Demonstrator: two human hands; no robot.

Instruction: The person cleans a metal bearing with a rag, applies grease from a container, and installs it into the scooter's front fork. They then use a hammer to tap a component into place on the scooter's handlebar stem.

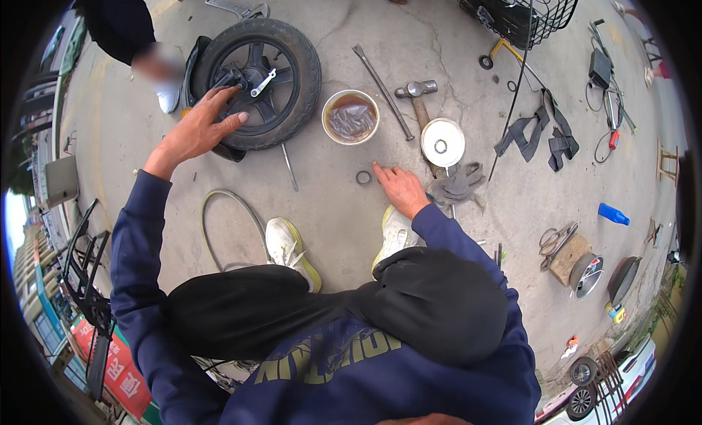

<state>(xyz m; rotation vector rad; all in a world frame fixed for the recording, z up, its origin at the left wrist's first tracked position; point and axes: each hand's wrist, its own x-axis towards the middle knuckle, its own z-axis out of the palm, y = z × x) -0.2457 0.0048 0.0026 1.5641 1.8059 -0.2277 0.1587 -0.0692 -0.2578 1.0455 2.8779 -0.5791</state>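
Observation:
My left hand [203,125] reaches over the wheel [303,96], a black spoked one with a tyre, lying on its side. Its fingers are apart, with the tips at the dark part beside the hub; whether they touch it I cannot tell. A silver lever [263,83] sticks up at the hub. Low over the ground, my right hand [400,187] has its fingers stretched out and holds nothing I can see. Just left of its fingertips lies a small dark ring [363,178]. Grey work gloves [462,182] lie to the right of that hand.
Ahead stands a tub of brownish liquid [351,118]. Right of it lie a metal bar [383,93], a hammer [417,96] and a round white-topped can [442,143]. An adjustable wrench [238,8] lies beyond the wheel. Another person's shoe [167,97] is at the far left. A hose [206,213] curves beside my shoe.

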